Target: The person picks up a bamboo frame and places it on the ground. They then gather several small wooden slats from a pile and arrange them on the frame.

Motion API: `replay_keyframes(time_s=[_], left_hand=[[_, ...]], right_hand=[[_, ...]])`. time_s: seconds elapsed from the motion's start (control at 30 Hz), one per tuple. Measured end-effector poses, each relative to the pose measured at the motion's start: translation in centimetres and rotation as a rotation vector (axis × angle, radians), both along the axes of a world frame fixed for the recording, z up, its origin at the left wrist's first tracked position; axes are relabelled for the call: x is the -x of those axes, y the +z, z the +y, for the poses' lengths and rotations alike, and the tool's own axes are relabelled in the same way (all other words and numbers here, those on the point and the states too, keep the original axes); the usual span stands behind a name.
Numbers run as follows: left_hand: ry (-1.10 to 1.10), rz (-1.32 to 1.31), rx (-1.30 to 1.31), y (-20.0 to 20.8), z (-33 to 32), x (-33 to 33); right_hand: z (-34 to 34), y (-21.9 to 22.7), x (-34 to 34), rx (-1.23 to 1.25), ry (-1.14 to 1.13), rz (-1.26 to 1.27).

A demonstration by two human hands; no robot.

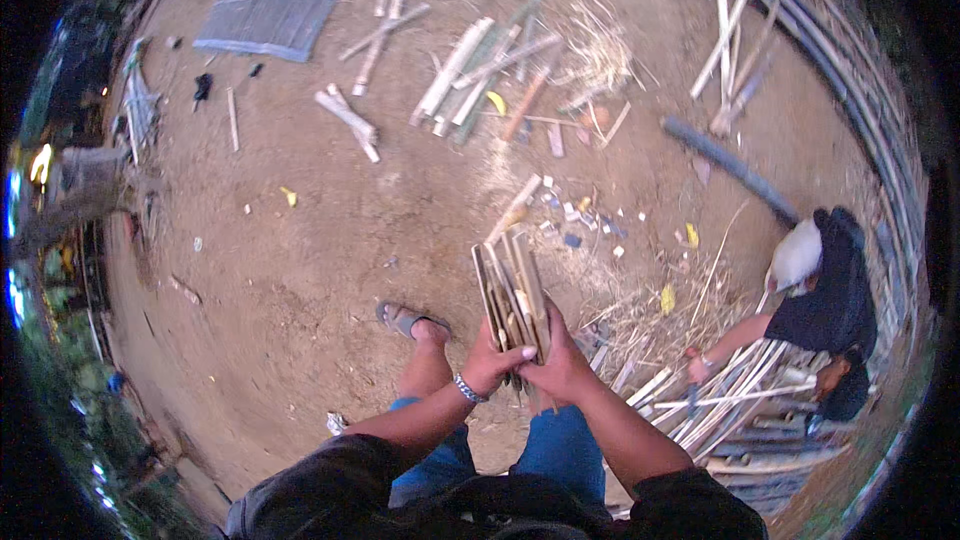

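Both of my hands are closed around a bundle of bamboo strips (515,285), held in front of my knees with its strips pointing away from me. My left hand (487,360), with a chain bracelet at the wrist, grips the bundle's left side. From the right side my right hand (560,362) wraps round it, and the two thumbs lie close together over the near part. The strips are of uneven length and fan slightly apart at the far end. My palms hide most of the near ends.
At the right a co-worker (825,285) bends over a pile of long pale strips (735,400), an arm reaching into it. Wood scraps (585,210) and straw (600,50) litter the dirt ahead. Stacked planks (455,70), a slatted mat (280,5) and a dark pole (730,168) lie farther off.
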State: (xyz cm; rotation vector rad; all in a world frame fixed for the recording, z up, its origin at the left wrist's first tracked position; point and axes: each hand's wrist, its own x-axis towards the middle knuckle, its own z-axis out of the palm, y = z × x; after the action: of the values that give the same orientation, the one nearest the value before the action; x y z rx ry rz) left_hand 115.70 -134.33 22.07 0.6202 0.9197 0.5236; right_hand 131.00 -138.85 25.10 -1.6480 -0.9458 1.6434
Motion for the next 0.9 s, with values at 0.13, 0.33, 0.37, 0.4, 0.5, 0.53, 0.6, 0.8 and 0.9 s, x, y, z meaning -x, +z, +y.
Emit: replay_keyframes(time_s=[0.13,0.33,0.37,0.4,0.5,0.53,0.6,0.8,0.9], left_hand=[[0.112,-0.002,-0.181,5.8,3.8,6.9],[0.391,-0.199,-0.217,16.9,11.8,21.2],[0.457,-0.232,-0.189,18.5,12.8,23.8],[0.499,-0.234,-0.228,20.6,13.9,26.4],[0.598,-0.209,-0.430,26.5,15.3,35.6],[0.610,-0.184,-0.545,27.4,15.2,38.9],[0.819,-0.169,-0.792,31.8,15.8,42.6],[0.945,0.003,-0.794,36.0,15.3,53.1],[1.076,-0.054,-0.684,35.1,10.9,54.0]], right_hand=[[5.8,7.1,6.9,-0.215,0.176,-0.218],[15.9,21.1,20.7,-0.531,0.490,-0.424],[17.6,23.1,23.0,-0.617,0.502,-0.420],[19.3,25.1,25.4,-0.674,0.531,-0.402],[23.3,32.0,34.0,-0.941,0.604,-0.374],[24.1,34.1,37.0,-1.101,0.639,-0.337],[25.2,37.6,42.5,-1.409,0.702,-0.253],[26.3,40.2,54.2,-1.060,0.934,-0.233],[23.8,38.4,56.7,-0.960,1.135,-0.258]])
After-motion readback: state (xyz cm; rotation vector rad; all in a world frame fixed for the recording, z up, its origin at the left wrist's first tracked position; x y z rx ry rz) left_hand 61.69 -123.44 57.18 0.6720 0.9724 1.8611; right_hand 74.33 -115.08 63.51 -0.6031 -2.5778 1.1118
